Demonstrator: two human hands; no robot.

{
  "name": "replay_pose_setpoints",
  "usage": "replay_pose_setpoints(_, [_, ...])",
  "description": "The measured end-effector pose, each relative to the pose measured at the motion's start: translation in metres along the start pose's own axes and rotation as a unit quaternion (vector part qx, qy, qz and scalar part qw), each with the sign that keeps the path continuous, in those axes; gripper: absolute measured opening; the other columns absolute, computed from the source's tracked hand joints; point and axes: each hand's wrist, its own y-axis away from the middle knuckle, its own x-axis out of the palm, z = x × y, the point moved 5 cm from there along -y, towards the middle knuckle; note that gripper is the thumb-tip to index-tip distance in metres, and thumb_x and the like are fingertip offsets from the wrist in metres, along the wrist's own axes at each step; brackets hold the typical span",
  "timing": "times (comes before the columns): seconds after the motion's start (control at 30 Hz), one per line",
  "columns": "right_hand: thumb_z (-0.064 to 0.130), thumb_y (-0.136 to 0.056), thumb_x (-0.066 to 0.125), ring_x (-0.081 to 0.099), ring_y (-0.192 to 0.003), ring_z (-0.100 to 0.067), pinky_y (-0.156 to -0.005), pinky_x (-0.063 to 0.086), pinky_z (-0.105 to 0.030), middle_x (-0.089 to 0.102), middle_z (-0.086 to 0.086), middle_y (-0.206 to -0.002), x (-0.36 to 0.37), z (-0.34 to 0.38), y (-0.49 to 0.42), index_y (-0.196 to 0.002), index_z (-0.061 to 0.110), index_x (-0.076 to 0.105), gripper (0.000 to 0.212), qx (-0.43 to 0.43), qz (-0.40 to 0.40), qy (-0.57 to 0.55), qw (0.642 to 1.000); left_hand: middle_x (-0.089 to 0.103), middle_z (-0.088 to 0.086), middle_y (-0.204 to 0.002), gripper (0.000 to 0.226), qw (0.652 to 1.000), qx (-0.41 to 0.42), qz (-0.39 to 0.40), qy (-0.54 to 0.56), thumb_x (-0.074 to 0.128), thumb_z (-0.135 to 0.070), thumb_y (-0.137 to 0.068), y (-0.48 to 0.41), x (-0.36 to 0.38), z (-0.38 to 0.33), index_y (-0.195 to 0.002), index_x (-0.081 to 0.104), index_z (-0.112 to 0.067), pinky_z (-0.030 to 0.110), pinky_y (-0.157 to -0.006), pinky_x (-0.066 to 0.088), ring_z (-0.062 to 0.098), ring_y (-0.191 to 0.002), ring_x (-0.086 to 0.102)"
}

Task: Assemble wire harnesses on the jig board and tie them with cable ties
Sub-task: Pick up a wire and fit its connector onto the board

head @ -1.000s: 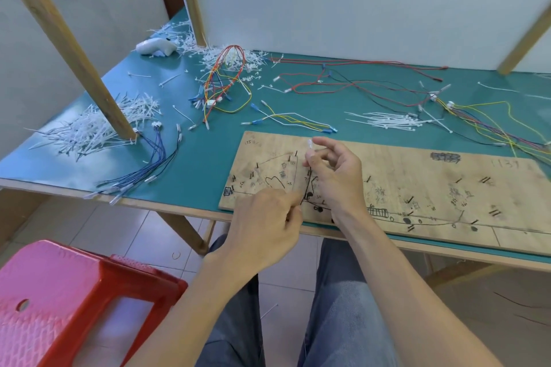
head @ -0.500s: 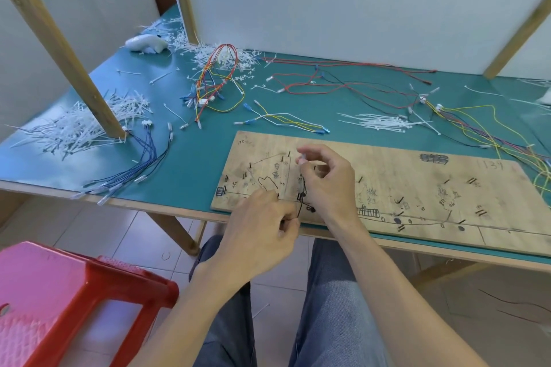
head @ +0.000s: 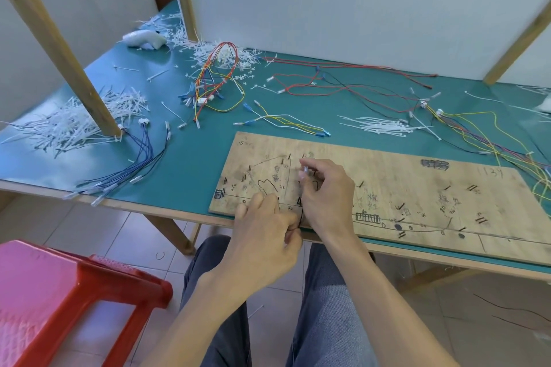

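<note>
Stool (head: 59,292), red, sits nearest, at the left. Left hand (head: 262,235) has its grip pinched on a thin black wire (head: 301,214) at the board's (head: 417,188) near edge. Right hand (head: 326,199) has its grip pinched on a white tip (head: 303,172) and covers part of the board. Farther back, the green worktop (head: 190,164) holds white ties (head: 378,126) and coloured wires (head: 220,77).

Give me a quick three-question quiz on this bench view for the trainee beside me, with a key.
1. True or false: the jig board sits on the red stool.
2. The blue wire bundle lies: A) on the board; B) on the table, left of the board; C) on the stool.
3. Fill in: the left hand pinches a thin ___ wire at the board's near edge, and the right hand pinches its pale end.
Key: 1 false; 2 B; 3 black.
</note>
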Motion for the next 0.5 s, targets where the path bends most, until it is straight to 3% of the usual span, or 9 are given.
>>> replay_pose_setpoints(0.07, [0.009, -0.095, 0.074, 0.063, -0.109, -0.016, -0.1, 0.048, -0.028, 0.069, 0.016, -0.106, 0.0001, -0.0014, -0.0005, -0.119, 0.021, 0.078, 0.027, 0.007, 0.0, -0.003, 1.0, 0.036, -0.01, -0.089, 0.019, 1.0, -0.002, 0.003, 0.003, 0.048, -0.041, -0.094, 0.0, 0.0006, 0.0008, -0.078, 0.051, -0.032, 0.036, -0.077, 0.022, 0.017, -0.093, 0.032])
replay_pose_setpoints(0.2, [0.011, -0.096, 0.074, 0.061, -0.112, -0.014, -0.093, 0.037, -0.009, 0.066, 0.017, -0.106, 0.001, -0.0029, -0.0016, -0.121, 0.019, 0.078, 0.026, 0.013, -0.008, 0.008, 1.0, 0.036, -0.01, -0.088, 0.021, 1.0, -0.008, -0.002, 0.019, 0.048, -0.041, -0.096, -0.0004, 0.0016, 0.0015, -0.077, 0.049, -0.033, 0.037, -0.079, 0.026, 0.016, -0.092, 0.032])
replay_pose_setpoints(0.37, [0.01, -0.1, 0.069, 0.06, -0.118, -0.015, -0.099, 0.039, -0.016, 0.073, 0.007, -0.117, 0.0053, -0.0012, -0.0036, -0.126, 0.015, 0.076, 0.027, 0.002, 0.01, 0.034, 0.999, 0.035, -0.013, -0.084, 0.026, 0.999, -0.016, -0.017, 0.039, 0.051, -0.042, -0.097, -0.0012, 0.003, 0.0034, -0.074, 0.051, -0.03, 0.036, -0.08, 0.026, 0.014, -0.091, 0.032])
replay_pose_setpoints(0.5, [0.005, -0.099, 0.069, 0.062, -0.116, -0.012, -0.1, 0.048, -0.021, 0.069, 0.014, -0.116, 0.0013, -0.0016, -0.0016, -0.127, 0.017, 0.076, 0.031, -0.008, 0.005, -0.017, 1.0, 0.037, -0.013, -0.084, 0.029, 0.998, -0.018, -0.02, 0.063, 0.052, -0.041, -0.098, 0.0002, 0.0024, 0.0054, -0.072, 0.05, -0.029, 0.036, -0.078, 0.024, 0.013, -0.09, 0.033])
